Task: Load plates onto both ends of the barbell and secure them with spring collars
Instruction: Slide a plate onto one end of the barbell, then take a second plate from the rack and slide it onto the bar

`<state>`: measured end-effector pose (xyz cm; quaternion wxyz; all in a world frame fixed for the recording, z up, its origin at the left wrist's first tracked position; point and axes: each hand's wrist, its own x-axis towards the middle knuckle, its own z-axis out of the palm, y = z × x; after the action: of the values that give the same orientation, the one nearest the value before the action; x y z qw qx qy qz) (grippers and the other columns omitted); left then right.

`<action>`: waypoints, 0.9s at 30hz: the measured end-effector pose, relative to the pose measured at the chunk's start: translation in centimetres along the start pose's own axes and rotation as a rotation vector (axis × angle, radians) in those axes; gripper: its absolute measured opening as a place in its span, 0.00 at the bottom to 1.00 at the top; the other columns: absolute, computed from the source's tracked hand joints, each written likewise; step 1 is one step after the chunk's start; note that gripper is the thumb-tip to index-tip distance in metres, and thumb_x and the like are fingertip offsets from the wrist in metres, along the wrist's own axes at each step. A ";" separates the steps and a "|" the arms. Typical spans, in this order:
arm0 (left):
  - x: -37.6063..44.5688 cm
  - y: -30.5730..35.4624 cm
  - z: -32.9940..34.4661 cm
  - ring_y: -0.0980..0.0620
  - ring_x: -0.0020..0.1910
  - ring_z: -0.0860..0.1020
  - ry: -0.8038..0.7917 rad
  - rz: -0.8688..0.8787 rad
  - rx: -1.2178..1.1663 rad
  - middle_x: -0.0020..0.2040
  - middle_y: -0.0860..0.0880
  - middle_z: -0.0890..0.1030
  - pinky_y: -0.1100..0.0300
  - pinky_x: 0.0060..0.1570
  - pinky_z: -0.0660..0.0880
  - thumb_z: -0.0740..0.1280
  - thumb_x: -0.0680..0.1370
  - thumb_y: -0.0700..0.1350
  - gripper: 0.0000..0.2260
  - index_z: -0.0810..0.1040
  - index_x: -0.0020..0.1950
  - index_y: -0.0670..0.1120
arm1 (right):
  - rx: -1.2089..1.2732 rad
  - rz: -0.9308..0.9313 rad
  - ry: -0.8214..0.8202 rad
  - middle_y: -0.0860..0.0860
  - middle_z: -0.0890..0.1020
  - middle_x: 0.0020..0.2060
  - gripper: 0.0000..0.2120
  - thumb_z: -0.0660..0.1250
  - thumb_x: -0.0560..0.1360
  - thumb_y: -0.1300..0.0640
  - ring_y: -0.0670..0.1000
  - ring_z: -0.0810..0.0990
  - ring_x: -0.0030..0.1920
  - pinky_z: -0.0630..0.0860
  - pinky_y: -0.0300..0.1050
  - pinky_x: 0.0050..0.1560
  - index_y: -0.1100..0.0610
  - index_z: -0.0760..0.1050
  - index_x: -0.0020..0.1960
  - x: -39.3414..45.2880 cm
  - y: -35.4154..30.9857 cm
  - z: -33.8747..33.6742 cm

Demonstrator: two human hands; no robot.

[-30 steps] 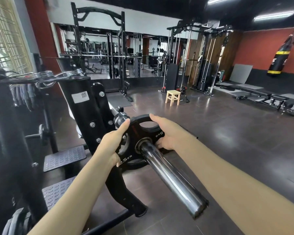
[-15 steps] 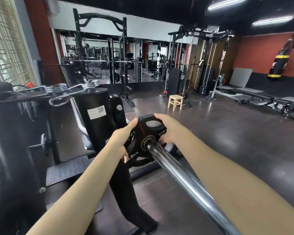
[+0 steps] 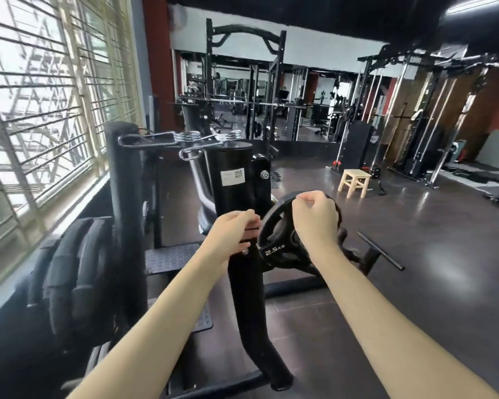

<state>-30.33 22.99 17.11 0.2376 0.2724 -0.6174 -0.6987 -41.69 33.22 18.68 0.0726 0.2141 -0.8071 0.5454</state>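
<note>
Both hands came off the 2.5 kg plate, left hand and right hand loosely curled, gripping nothing; plate's light, rigid, grip by rim cutouts.

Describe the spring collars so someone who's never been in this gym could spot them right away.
Start at the barred window on the left and find the black rack upright with the white sticker beside it. The spring collars lie on top of that rack: two shiny chrome wire coils with long handles, the only bright metal among black parts.
</note>
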 end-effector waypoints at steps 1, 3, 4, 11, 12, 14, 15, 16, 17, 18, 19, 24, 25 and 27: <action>-0.9 -0.4 -1.8 0.52 0.46 0.83 0.013 -0.002 -0.011 0.43 0.52 0.87 0.54 0.52 0.77 0.64 0.82 0.48 0.09 0.82 0.50 0.45 | 0.036 -0.061 -0.068 0.49 0.81 0.49 0.06 0.61 0.80 0.55 0.51 0.78 0.50 0.71 0.40 0.44 0.53 0.77 0.52 -1.4 -0.4 0.9; -2.6 -1.6 -6.1 0.51 0.43 0.83 0.083 -0.022 -0.055 0.43 0.50 0.87 0.54 0.50 0.76 0.65 0.82 0.46 0.09 0.83 0.51 0.43 | 0.065 -0.104 -0.260 0.45 0.82 0.43 0.06 0.62 0.80 0.54 0.45 0.79 0.44 0.72 0.34 0.37 0.52 0.78 0.50 -4.1 -1.2 3.3; -3.4 -2.4 -8.3 0.52 0.41 0.83 0.123 -0.035 -0.073 0.42 0.50 0.86 0.55 0.49 0.75 0.65 0.81 0.46 0.09 0.82 0.50 0.44 | 0.064 -0.106 -0.359 0.46 0.83 0.42 0.07 0.63 0.80 0.54 0.45 0.79 0.44 0.74 0.37 0.39 0.53 0.79 0.50 -5.4 -1.6 4.8; -5.9 -6.9 -24.2 0.53 0.40 0.79 0.497 -0.195 -0.267 0.45 0.50 0.83 0.60 0.41 0.74 0.62 0.83 0.45 0.08 0.80 0.49 0.46 | 0.075 -0.076 -0.765 0.46 0.85 0.43 0.08 0.62 0.80 0.53 0.52 0.83 0.50 0.79 0.51 0.51 0.48 0.78 0.45 -12.9 -6.6 18.0; -6.0 -7.3 -26.3 0.54 0.39 0.79 0.540 -0.198 -0.291 0.44 0.51 0.83 0.61 0.40 0.73 0.61 0.82 0.45 0.08 0.79 0.49 0.47 | 0.074 -0.081 -0.798 0.47 0.85 0.43 0.08 0.62 0.79 0.53 0.52 0.83 0.49 0.80 0.52 0.51 0.49 0.78 0.45 -13.8 -7.5 20.0; -5.6 -7.9 -30.4 0.55 0.34 0.76 0.620 -0.201 -0.334 0.40 0.51 0.81 0.62 0.36 0.70 0.61 0.82 0.44 0.08 0.77 0.46 0.47 | 0.076 -0.087 -0.848 0.48 0.86 0.43 0.09 0.62 0.76 0.51 0.53 0.83 0.48 0.80 0.57 0.53 0.50 0.79 0.44 -15.3 -9.3 23.9; -5.1 -8.1 -32.3 0.55 0.31 0.73 0.646 -0.198 -0.358 0.38 0.51 0.77 0.64 0.31 0.68 0.60 0.82 0.43 0.09 0.75 0.43 0.47 | 0.071 -0.088 -0.871 0.49 0.86 0.43 0.09 0.62 0.74 0.49 0.54 0.83 0.48 0.80 0.58 0.55 0.51 0.80 0.44 -15.8 -10.1 25.9; -4.5 -8.4 -34.2 0.56 0.28 0.70 0.674 -0.198 -0.379 0.35 0.51 0.74 0.66 0.28 0.65 0.59 0.82 0.42 0.11 0.74 0.41 0.48 | 0.063 -0.088 -0.890 0.48 0.86 0.43 0.10 0.62 0.74 0.49 0.54 0.83 0.48 0.81 0.59 0.56 0.51 0.80 0.44 -16.2 -10.9 27.9; -3.8 -8.7 -36.0 0.56 0.28 0.67 0.710 -0.209 -0.396 0.34 0.51 0.71 0.66 0.25 0.62 0.59 0.82 0.42 0.11 0.74 0.40 0.48 | 0.052 -0.090 -0.899 0.48 0.86 0.44 0.10 0.62 0.74 0.49 0.54 0.83 0.48 0.80 0.60 0.57 0.51 0.80 0.44 -16.6 -11.6 29.8; -3.1 -8.9 -37.7 0.55 0.28 0.67 0.752 -0.223 -0.419 0.34 0.51 0.70 0.66 0.25 0.62 0.59 0.82 0.43 0.11 0.75 0.40 0.47 | 0.038 -0.100 -0.902 0.49 0.86 0.45 0.10 0.62 0.74 0.48 0.54 0.83 0.49 0.80 0.60 0.58 0.50 0.79 0.44 -17.0 -12.4 31.7; -2.5 -9.3 -39.3 0.55 0.29 0.67 0.797 -0.236 -0.448 0.35 0.50 0.70 0.65 0.26 0.63 0.59 0.82 0.44 0.10 0.78 0.45 0.45 | 0.021 -0.118 -0.907 0.50 0.86 0.46 0.10 0.61 0.74 0.47 0.55 0.83 0.51 0.79 0.60 0.59 0.50 0.79 0.45 -17.3 -13.3 33.6; 0.1 -10.8 -44.2 0.51 0.36 0.70 0.808 -0.436 -0.591 0.48 0.46 0.76 0.58 0.35 0.65 0.63 0.80 0.56 0.18 0.73 0.62 0.44 | -0.075 -0.160 -0.956 0.48 0.81 0.49 0.11 0.63 0.79 0.51 0.54 0.80 0.51 0.76 0.48 0.54 0.54 0.79 0.57 -17.9 -16.5 42.3; 0.8 -11.2 -44.8 0.50 0.33 0.71 0.759 -0.486 -0.623 0.42 0.46 0.78 0.58 0.33 0.63 0.63 0.80 0.58 0.18 0.75 0.55 0.44 | -0.129 -0.163 -0.963 0.44 0.78 0.47 0.12 0.63 0.79 0.51 0.52 0.77 0.51 0.72 0.43 0.54 0.54 0.78 0.60 -18.0 -16.8 43.7; 2.1 -11.8 -45.5 0.49 0.21 0.75 0.667 -0.545 -0.725 0.26 0.45 0.77 0.56 0.29 0.61 0.59 0.82 0.60 0.24 0.77 0.37 0.42 | -0.238 -0.151 -0.972 0.49 0.80 0.53 0.17 0.63 0.79 0.51 0.52 0.76 0.55 0.70 0.42 0.58 0.56 0.75 0.66 -17.9 -17.0 46.1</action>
<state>-1.15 -10.34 1.16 0.3094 0.5291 -0.1367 -0.7782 -12.99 -9.34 8.68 -0.2486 0.4914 -0.7863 0.2802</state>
